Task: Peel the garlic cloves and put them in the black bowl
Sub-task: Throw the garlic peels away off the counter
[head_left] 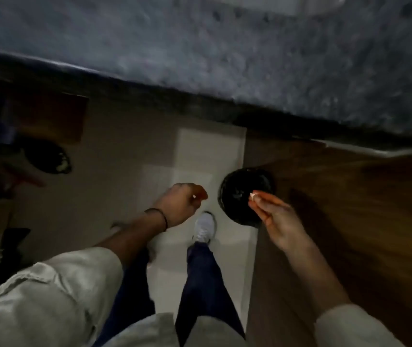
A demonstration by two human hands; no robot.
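Grey sleeve [49,296] lowest in frame, all blurred. Fingers of right hand [276,217] pinch pale garlic piece [253,196] over black round container [237,186] by wooden cabinet [350,209]. Fingers of left hand [179,204] curl round small white bit [194,196].

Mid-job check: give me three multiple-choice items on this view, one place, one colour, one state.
1. The white piece in the right hand shows against: A the black round container; B the grey counter; C the shoe.
2. The wristband by the left hand is: A red; B black; C white.
3. The right hand's fingers are: A spread flat; B pinching the piece; C fisted, empty.
Key: 1A, the container lies right behind it. 2B, a dark band. 3B, fingertips meet on it.
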